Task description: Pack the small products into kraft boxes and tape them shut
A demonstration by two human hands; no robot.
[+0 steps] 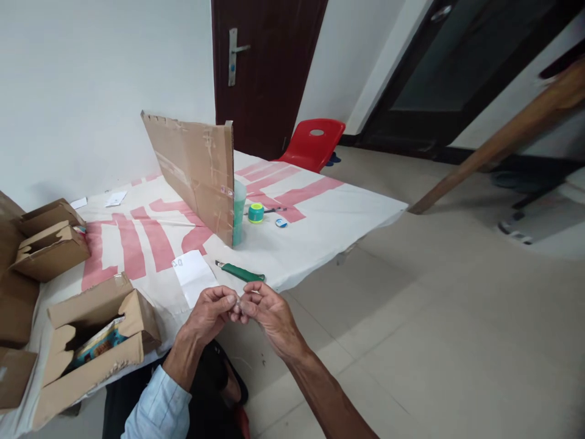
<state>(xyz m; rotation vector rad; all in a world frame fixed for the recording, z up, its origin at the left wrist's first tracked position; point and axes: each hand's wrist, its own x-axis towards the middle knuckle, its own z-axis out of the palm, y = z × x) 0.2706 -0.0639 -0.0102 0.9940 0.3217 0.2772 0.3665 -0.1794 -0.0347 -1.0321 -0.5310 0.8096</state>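
My left hand (pixel 211 312) and my right hand (pixel 269 314) meet in front of the table's near edge, both with fingertips pinched together. Between them is something tiny and pale, too small to name. Just beyond the fingers a green utility knife (pixel 241 271) lies on the table, its blade end pointing left. A white sheet of paper (pixel 194 277) with a handwritten mark rests left of the knife, behind my left hand. To the left stands an open cardboard box (pixel 132 317) with a colourful packet (pixel 98 344) inside.
A cardboard panel (pixel 196 171) stands upright on the cloth-covered table (pixel 356 210), partly hiding a green translucent cup (pixel 238 210). Beside it are a green-and-yellow round container (pixel 256 213) and a small blue-white disc (pixel 281 223). More boxes (pixel 52 250) sit at left. A red chair (pixel 313 143) is behind.
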